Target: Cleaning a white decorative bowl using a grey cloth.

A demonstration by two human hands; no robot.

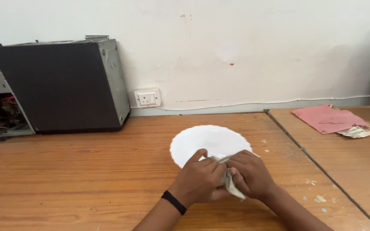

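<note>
Both hands, left hand (200, 177) and right hand (250, 173), grip one crumpled grey-white cloth (230, 182) on the round white scalloped plate (208, 139).

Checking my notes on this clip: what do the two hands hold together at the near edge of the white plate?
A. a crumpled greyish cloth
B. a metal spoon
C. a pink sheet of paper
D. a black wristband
A: the left hand and right hand both grip a crumpled greyish cloth at the near rim of the white plate.
</note>
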